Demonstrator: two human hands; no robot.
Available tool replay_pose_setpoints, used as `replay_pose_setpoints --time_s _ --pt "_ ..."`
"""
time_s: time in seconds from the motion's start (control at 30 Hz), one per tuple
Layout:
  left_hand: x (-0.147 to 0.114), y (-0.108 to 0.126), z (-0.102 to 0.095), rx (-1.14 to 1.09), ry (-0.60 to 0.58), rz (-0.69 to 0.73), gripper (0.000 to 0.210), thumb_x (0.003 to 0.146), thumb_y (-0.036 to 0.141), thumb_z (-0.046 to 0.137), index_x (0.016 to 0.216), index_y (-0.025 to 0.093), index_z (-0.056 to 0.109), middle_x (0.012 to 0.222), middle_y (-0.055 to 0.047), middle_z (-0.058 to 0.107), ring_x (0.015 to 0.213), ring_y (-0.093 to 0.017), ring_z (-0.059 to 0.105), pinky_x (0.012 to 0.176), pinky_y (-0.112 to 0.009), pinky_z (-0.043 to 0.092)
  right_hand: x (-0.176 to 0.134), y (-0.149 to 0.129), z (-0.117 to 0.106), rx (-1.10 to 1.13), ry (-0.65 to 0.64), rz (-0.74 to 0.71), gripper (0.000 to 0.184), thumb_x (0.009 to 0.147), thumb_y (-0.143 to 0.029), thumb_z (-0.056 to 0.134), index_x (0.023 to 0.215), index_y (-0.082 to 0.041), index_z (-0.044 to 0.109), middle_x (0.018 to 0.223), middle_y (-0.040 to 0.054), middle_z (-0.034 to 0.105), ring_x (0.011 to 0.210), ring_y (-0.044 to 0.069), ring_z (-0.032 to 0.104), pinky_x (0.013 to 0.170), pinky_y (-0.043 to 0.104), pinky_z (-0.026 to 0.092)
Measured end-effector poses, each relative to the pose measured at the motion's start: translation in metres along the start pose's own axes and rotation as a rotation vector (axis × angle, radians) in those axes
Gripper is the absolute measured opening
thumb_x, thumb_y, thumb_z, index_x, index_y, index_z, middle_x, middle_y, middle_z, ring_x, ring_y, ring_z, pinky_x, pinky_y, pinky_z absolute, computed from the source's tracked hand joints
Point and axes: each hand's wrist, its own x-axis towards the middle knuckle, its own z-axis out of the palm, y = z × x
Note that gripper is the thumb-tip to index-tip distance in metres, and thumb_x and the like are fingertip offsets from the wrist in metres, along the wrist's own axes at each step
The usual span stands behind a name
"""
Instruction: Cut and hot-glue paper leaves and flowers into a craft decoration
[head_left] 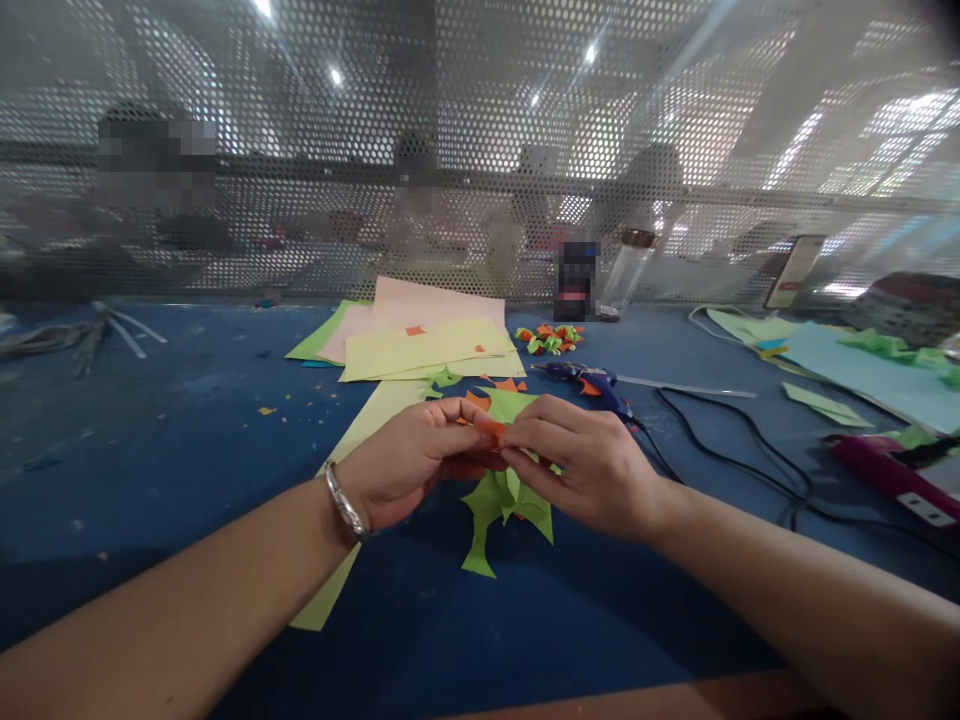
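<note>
A small piece of orange paper (491, 428) is pinched between both hands above the middle of the table. My left hand (431, 445), with a silver bracelet (345, 503) at the wrist, is closed on its left side. The fingertips of my right hand (577, 455) grip its right side. Cut scraps of green paper (487, 505) lie beneath the hands, partly hidden by them. Behind the fingers are more orange scraps (508, 384) and a curled green scrap (444, 378). A long pale yellow strip (330, 590) runs under my left wrist.
Stacked paper sheets (442, 300) lie at the back, beside a pile of small orange and green paper pieces (551, 339). A blue glue gun (592, 380) trails a black cable. Rightward are a magenta tool (892, 470) and a blue sheet (855, 365). A clear bottle (630, 270) leans by the perforated screen.
</note>
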Motion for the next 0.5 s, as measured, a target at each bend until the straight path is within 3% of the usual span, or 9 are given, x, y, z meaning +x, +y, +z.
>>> replay_pose_setpoints --time_s 0.23,0.37,0.5 --pt "-0.0017 0.0007 0.0059 -0.027 0.032 0.118 0.009 0.079 0.018 0.073 0.081 0.016 0.066 0.085 -0.002 0.073 0.082 -0.014 0.070 0.084 -0.029 0.053 0.0020 0.0001 0.0051 0.238 0.077 0.242 0.005 0.090 -0.014 0.061 0.089 -0.017 0.066 0.081 0.0017 0.059 0.063 0.009 0.053 0.056 0.023 0.045" --pt "-0.0029 0.0022 0.0079 0.022 0.031 0.151 0.016 0.081 0.028 0.076 0.083 0.016 0.065 0.086 -0.003 0.073 0.080 -0.013 0.070 0.078 -0.026 0.053 0.0027 0.0012 0.0065 0.288 0.084 0.323 0.006 0.087 -0.011 0.062 0.087 -0.017 0.065 0.079 -0.0005 0.056 0.060 0.007 0.050 0.053 0.022 0.042" --pt "-0.0038 0.0018 0.0089 0.169 0.056 0.236 0.022 0.075 0.021 0.082 0.086 0.016 0.064 0.077 0.002 0.067 0.068 -0.007 0.063 0.068 -0.020 0.050 0.0030 0.0010 0.0067 0.287 0.088 0.364 0.004 0.087 -0.014 0.063 0.084 -0.017 0.064 0.079 -0.0006 0.057 0.062 0.008 0.051 0.054 0.022 0.041"
